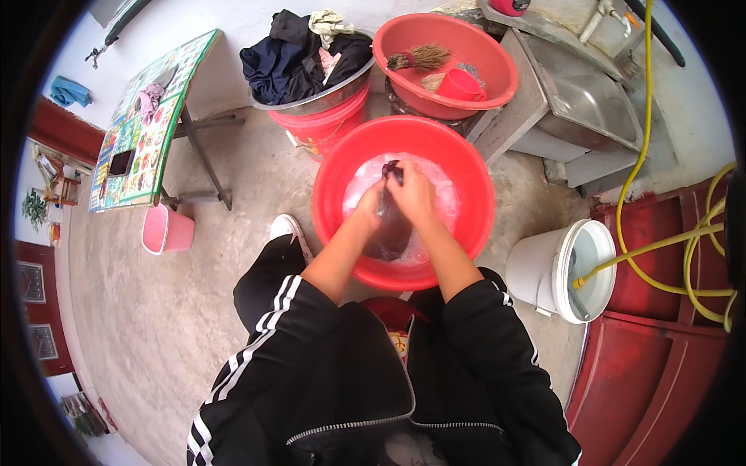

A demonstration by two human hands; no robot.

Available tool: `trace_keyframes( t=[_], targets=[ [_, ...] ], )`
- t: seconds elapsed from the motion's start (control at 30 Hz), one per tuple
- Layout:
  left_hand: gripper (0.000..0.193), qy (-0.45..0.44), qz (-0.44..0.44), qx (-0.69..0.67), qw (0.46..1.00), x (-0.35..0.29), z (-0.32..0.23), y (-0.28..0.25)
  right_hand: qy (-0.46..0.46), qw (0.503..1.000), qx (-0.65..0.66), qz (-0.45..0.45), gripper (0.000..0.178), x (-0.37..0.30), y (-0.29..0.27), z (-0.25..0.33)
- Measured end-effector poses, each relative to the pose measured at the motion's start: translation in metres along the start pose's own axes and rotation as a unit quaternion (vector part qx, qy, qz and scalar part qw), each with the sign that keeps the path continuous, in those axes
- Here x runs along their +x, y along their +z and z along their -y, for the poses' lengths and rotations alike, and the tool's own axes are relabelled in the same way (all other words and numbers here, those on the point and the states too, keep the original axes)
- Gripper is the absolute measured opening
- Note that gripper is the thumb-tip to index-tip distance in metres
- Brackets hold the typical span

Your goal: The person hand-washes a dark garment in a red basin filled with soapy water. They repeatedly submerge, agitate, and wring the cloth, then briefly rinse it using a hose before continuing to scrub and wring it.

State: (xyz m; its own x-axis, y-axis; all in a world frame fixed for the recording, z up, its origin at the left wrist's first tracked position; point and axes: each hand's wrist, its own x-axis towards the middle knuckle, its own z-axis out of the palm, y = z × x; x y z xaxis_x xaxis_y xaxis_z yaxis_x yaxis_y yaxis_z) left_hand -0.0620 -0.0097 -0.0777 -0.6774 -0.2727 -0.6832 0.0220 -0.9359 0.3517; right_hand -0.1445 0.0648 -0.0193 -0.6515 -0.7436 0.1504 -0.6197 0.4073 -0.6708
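A large red basin (480,210) stands on the floor between my knees, with sudsy, whitish water (443,190) in it. Over the suds, both my hands are closed on a dark wet cloth (392,233). My left hand (371,203) grips it on its left side. Higher up, my right hand (414,190) holds a bunched end of the cloth, fingers curled around it. The rest hangs down between my forearms toward the near part of the basin. What kind of garment it is cannot be made out.
Behind stand a metal bowl (342,95) of dark clothes (287,66) on a red bucket (326,128) and a red tub (388,35) with a brush and dipper. A white bucket (532,268) with a yellow hose (622,256) is at right; a table (148,116) and pink bin (179,233) at left.
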Motion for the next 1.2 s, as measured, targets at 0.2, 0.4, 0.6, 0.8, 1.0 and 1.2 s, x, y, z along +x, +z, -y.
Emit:
trace_keyframes(
  t=[0.2, 0.4, 0.6, 0.8, 1.0, 1.2],
  targets=[
    [0.052, 0.228, -0.065, 0.263, 0.935, -0.015, -0.049, 0.017, 0.105, 0.989, -0.106, -0.005, 0.028, -0.008, -0.044, -0.062],
    [0.049, 0.433, -0.128, 0.584, 0.674, 0.010, -0.053, -0.030, -0.010, 0.946, -0.316, 0.075, 0.026, -0.020, -0.038, -0.049],
    [0.063, 0.380, 0.064, 0.857, 0.341, -0.020, 0.013, -0.021, 0.025, 0.893, -0.292, 0.341, 0.037, -0.037, -0.025, -0.060],
    [0.044, 0.114, 0.032, 0.954, 0.276, -0.047, 0.026, 0.002, 0.026, 0.876, -0.305, 0.374, 0.045, -0.052, -0.009, -0.051],
    [0.044, -0.046, 0.194, 0.882, 0.426, -0.048, 0.005, 0.009, 0.037, 0.815, -0.202, 0.543, 0.037, -0.037, -0.045, -0.032],
    [0.037, 0.177, 0.042, 0.637, 0.749, 0.011, -0.034, -0.028, 0.126, 0.933, -0.123, 0.315, 0.034, 0.006, -0.043, -0.057]
  ],
)
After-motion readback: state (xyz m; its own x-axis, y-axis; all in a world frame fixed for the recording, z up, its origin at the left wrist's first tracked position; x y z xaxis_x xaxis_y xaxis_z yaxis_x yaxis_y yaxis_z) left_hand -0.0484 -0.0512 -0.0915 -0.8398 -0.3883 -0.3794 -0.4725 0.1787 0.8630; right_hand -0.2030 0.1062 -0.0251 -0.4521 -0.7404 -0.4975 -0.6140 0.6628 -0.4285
